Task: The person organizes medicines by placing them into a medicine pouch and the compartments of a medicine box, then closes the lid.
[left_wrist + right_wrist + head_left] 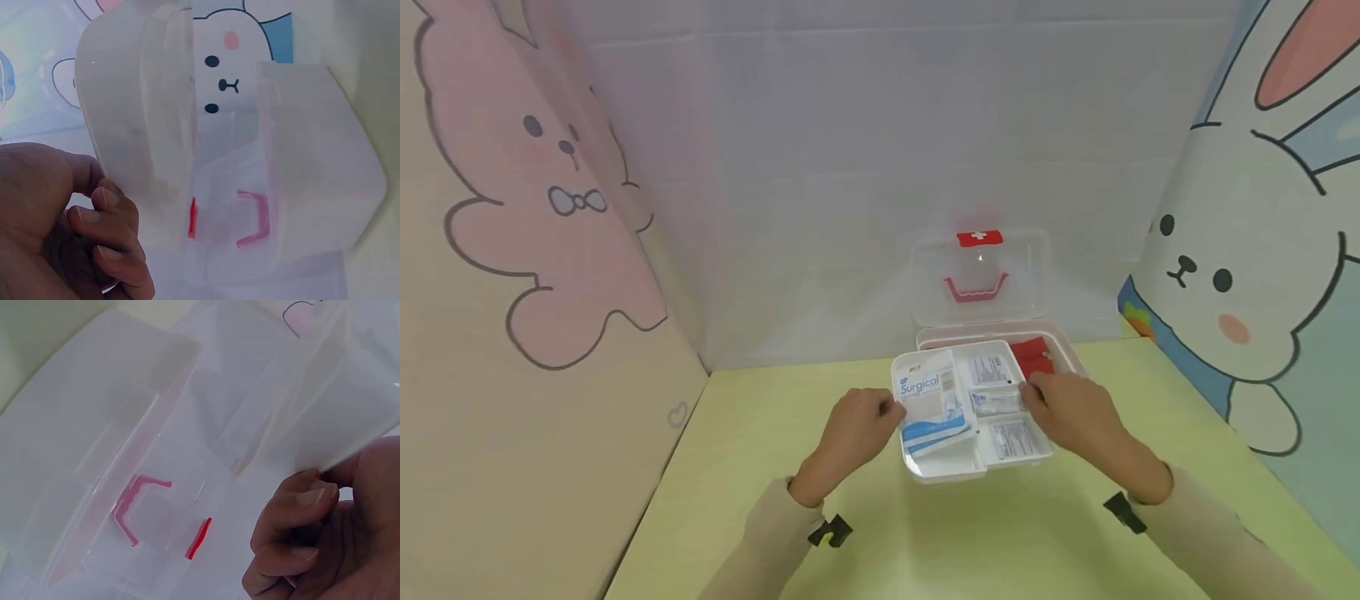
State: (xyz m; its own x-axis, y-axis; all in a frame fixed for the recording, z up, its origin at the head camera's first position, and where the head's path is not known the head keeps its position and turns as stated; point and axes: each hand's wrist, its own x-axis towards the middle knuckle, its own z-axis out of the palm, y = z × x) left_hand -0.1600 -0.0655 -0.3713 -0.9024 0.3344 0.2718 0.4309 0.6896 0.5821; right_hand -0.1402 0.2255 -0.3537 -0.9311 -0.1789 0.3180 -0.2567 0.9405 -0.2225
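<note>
Both hands hold a white compartment tray (942,472) by its opposite side rims, raised above the table in front of a first-aid box. My left hand (863,427) pinches the left rim; my right hand (1075,413) pinches the right one. In the tray lie a packet marked "Surgical" (925,400) on the left and several small white packets (1012,438) on the right. Behind it stands the box (1067,350), its clear lid (1030,275) raised, with a red item (1033,357) inside. Each wrist view shows the tray's outer wall (125,112) beside curled fingers (287,512).
The pale yellow table (760,433) runs back to a white cloth wall (820,208). A pink cartoon figure (565,250) covers the left wall, and a white rabbit print (1232,308) the right. A red handle (976,294) shows on the raised lid.
</note>
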